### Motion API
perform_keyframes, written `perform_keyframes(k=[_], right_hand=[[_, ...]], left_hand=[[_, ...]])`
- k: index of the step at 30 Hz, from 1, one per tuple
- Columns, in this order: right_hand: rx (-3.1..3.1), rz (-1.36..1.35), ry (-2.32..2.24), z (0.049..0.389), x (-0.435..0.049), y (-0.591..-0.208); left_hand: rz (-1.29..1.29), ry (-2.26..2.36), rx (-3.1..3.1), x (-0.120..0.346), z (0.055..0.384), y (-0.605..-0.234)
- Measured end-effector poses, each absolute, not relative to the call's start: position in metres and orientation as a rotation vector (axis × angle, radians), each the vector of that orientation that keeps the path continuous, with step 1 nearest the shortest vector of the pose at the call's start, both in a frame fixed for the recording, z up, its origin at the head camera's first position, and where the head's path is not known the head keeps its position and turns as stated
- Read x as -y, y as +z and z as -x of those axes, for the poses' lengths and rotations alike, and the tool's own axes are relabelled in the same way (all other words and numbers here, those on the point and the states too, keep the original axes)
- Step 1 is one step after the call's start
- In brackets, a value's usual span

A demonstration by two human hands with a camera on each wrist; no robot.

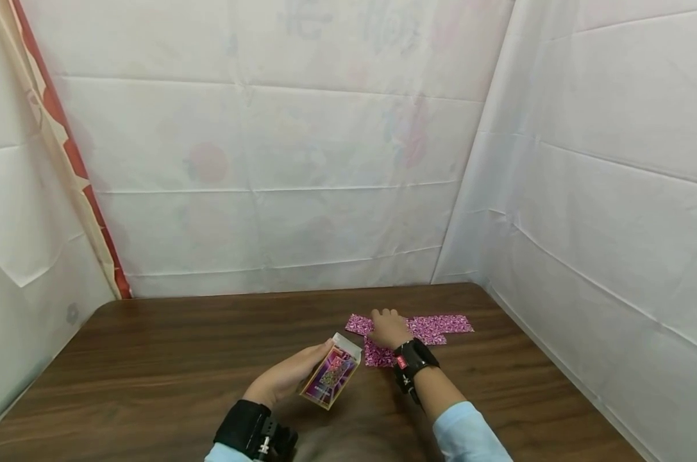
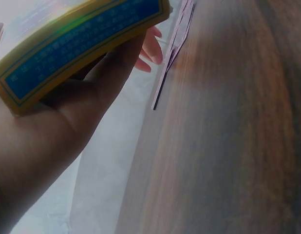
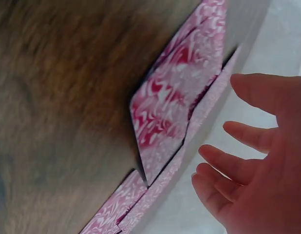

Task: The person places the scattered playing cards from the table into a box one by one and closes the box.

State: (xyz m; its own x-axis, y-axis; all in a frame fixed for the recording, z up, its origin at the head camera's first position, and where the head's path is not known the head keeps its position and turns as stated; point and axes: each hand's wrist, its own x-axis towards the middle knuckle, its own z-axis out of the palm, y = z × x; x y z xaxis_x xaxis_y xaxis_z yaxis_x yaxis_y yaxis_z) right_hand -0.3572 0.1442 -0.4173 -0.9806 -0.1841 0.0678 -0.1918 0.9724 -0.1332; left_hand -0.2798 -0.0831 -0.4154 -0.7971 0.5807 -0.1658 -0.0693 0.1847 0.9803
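Observation:
My left hand (image 1: pixel 285 376) grips a small purple and gold card box (image 1: pixel 331 375), tilted over the table with its white top end facing away from me. In the left wrist view, the box's blue and yellow edge (image 2: pixel 87 53) with printed text rests against the palm. Several pink-and-white patterned cards (image 1: pixel 431 327) lie face down, spread and overlapping, to the right of the box. Over them is my right hand (image 1: pixel 390 328). The right wrist view shows its fingers (image 3: pixel 233 163) apart and loosely bent beside the cards, with nothing between them.
Both hands work over a dark wooden table (image 1: pixel 181 353) with rounded far corners. White cloth sheets (image 1: pixel 279 141) hang behind the table and along both sides, close to its edges. A red and cream strip (image 1: pixel 74 154) runs down the left corner.

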Motion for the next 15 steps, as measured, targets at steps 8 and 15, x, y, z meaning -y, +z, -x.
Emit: perform_keyframes(k=[8,15], right_hand=[[3.086,-0.299,0.156,0.358,-0.1417,-0.421],[3.061,-0.33,0.167,0.3591,-0.1423,-0.4226]], left_hand=[[-0.481,1.674,-1.923,0.0838,0.2794,-0.4164],[-0.481,1.682,-1.905,0.0837,0.28,-0.4171]])
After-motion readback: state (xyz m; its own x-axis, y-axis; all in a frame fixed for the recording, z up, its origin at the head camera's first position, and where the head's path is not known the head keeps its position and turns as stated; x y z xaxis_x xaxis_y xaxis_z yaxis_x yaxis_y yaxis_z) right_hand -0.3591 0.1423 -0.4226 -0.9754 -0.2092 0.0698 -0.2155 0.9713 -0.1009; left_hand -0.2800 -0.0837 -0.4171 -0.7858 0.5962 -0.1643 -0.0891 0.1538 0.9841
